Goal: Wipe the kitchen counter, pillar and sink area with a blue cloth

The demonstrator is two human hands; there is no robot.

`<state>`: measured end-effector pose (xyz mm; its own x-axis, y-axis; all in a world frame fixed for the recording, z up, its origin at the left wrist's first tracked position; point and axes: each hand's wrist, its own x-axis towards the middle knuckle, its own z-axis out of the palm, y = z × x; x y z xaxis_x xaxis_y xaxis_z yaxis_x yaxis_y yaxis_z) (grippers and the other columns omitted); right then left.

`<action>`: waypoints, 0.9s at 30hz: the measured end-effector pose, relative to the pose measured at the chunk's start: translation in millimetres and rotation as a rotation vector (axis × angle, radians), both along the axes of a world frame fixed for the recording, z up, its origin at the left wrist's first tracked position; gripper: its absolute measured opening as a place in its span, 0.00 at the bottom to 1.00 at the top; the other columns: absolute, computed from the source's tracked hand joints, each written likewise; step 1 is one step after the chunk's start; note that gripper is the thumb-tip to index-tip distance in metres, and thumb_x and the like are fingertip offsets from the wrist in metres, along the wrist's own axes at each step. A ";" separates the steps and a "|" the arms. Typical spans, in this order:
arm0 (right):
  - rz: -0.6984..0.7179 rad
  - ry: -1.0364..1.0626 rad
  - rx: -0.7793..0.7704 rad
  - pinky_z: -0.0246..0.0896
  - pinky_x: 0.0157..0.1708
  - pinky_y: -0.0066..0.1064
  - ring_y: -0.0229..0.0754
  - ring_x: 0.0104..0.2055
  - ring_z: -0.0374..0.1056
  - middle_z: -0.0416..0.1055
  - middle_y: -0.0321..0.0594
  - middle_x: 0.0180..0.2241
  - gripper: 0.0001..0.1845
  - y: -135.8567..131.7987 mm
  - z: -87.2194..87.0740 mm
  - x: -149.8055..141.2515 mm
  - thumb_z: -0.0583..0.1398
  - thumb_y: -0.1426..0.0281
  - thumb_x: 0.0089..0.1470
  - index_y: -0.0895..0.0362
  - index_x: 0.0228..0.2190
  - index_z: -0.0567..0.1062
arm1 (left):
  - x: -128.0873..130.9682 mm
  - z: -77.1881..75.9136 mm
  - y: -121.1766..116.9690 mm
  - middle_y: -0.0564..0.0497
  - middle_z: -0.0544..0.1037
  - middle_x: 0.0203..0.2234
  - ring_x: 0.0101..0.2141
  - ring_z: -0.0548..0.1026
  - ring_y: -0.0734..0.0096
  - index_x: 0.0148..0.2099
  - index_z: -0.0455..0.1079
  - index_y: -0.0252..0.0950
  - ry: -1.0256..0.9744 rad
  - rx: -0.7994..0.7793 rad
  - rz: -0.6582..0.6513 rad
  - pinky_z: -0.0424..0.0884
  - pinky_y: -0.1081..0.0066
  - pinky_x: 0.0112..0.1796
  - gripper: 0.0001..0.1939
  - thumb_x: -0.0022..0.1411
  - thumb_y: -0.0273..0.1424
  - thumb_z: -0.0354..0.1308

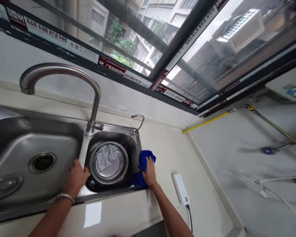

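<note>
My right hand (149, 172) presses a blue cloth (145, 158) against the right rim of the small sink basin (132, 140), fingers closed over the cloth. My left hand (75, 177), with a metal bangle on the wrist, rests on the divider between the two basins, fingers curled over its edge. A round metal strainer basket (109, 162) with a grey cloth inside sits in the small basin between my hands.
The large steel basin (19, 141) with its drain (41, 162) lies left. A curved steel tap (64, 70) arches above, a small tap (138, 120) beside it. A white wall device (181, 188) with cable is right; window behind.
</note>
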<state>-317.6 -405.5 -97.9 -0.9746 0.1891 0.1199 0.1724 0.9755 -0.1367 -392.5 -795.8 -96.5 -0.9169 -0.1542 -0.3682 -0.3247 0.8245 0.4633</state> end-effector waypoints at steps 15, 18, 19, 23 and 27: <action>0.204 -0.298 0.448 0.35 0.70 0.57 0.68 0.73 0.34 0.48 0.51 0.71 0.42 -47.1 38.8 -107.9 0.61 0.63 0.52 0.61 0.66 0.58 | 5.8 9.4 -0.8 0.31 0.72 0.51 0.48 0.76 0.43 0.59 0.53 0.30 -0.014 0.043 0.013 0.71 0.54 0.46 0.22 0.66 0.34 0.42; 0.175 -0.273 0.474 0.36 0.69 0.59 0.71 0.72 0.38 0.49 0.59 0.70 0.42 -53.4 33.3 -88.6 0.60 0.64 0.53 0.66 0.65 0.58 | 6.1 12.1 -1.0 0.31 0.72 0.52 0.49 0.76 0.43 0.59 0.54 0.31 -0.008 0.056 0.012 0.71 0.53 0.46 0.22 0.66 0.34 0.43; 0.160 -0.273 0.476 0.36 0.69 0.60 0.72 0.72 0.38 0.48 0.60 0.70 0.42 -55.3 31.8 -80.5 0.59 0.64 0.54 0.68 0.65 0.57 | 6.2 14.0 -1.2 0.31 0.72 0.51 0.49 0.76 0.42 0.59 0.54 0.31 -0.004 0.055 0.010 0.71 0.53 0.46 0.22 0.66 0.34 0.43; 0.122 -0.293 0.450 0.39 0.69 0.59 0.70 0.72 0.38 0.48 0.59 0.70 0.44 -59.8 31.4 -45.1 0.60 0.61 0.53 0.68 0.65 0.57 | 5.9 19.0 -2.6 0.30 0.72 0.51 0.48 0.76 0.43 0.57 0.55 0.31 -0.011 0.057 0.000 0.70 0.53 0.46 0.20 0.66 0.34 0.42; 0.110 -0.311 0.393 0.41 0.70 0.53 0.66 0.73 0.39 0.50 0.53 0.70 0.43 -59.5 40.1 -4.4 0.59 0.58 0.54 0.65 0.65 0.59 | 4.7 15.1 -4.1 0.30 0.73 0.49 0.45 0.76 0.42 0.56 0.55 0.31 -0.015 0.056 -0.017 0.70 0.52 0.45 0.20 0.66 0.36 0.41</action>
<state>-322.0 -465.0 -57.9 -0.9870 0.0822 -0.1380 0.0398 0.9574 0.2860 -387.8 -799.9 -81.4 -0.9134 -0.1177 -0.3897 -0.3184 0.8029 0.5040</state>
